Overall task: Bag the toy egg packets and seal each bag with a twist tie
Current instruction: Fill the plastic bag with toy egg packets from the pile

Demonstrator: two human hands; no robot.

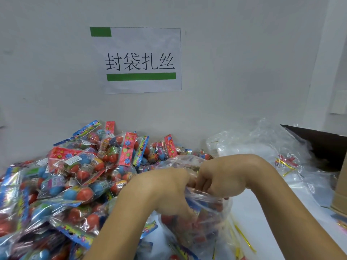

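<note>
Surface: a white tabletop (262, 212) runs under my arms, bare at about 4 o'clock from my hands.
Room: a pale grey-white wall (234, 62) stands straight ahead; one white paper sign (142, 60) with black characters and two green bars hangs at 12 o'clock.
Bag in hand: one clear plastic bag (204, 218) holding red and blue toy egg packets sits between my wrists at centre, its neck gathered up where my hands meet.
Left hand: my left hand (169, 188) has its fingers curled tight round the bag's gathered neck, knuckles up.
Right hand: my right hand (219, 179) is curled too, pinching the same neck from the 3 o'clock side, touching my left hand.
Packets: a heap of clear cellophane toy egg packets (75, 175) with bright printed headers and red and blue eggs fills 7 to 11 o'clock, too many to count.
Ties: thin gold twist ties (244, 239) lie on the table at 5 o'clock; I can tell several, no exact count.
Spare bags: a loose pile of empty clear plastic bags (262, 147) lies at 2 o'clock.
Boxes: one brown cardboard box (339, 196) at 3 o'clock, with one dark flap (319, 145) above it.
</note>
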